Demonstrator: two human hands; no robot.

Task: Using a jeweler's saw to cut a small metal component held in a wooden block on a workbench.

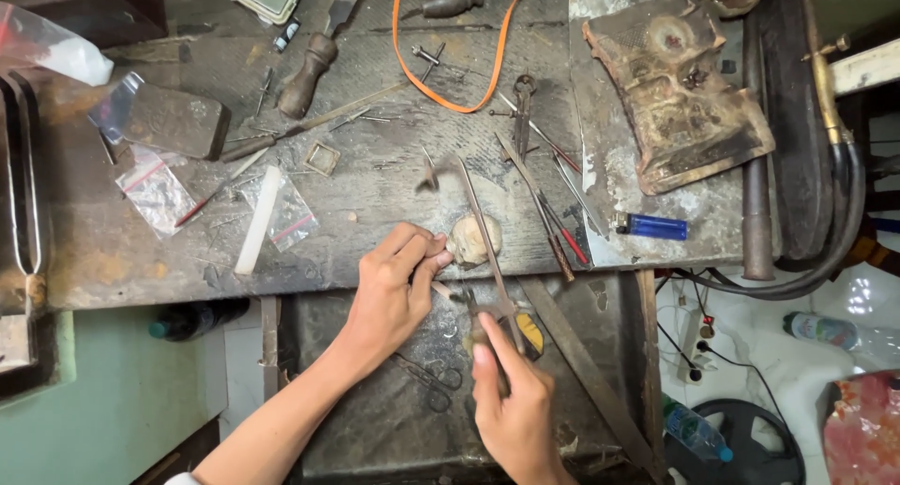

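Filing looks like the step in hand: the right hand (511, 396), fingers wrapped shut around a long flat file (487, 246), works just beyond the left hand (398, 283), whose pinched fingertips (439, 256) pin a tiny workpiece against the pale bench peg (473, 238); steady strokes seem called for.

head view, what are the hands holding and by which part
Right hand grips a long thin file by its handle end. Left hand pinches something small at its fingertips; what it is cannot be told.
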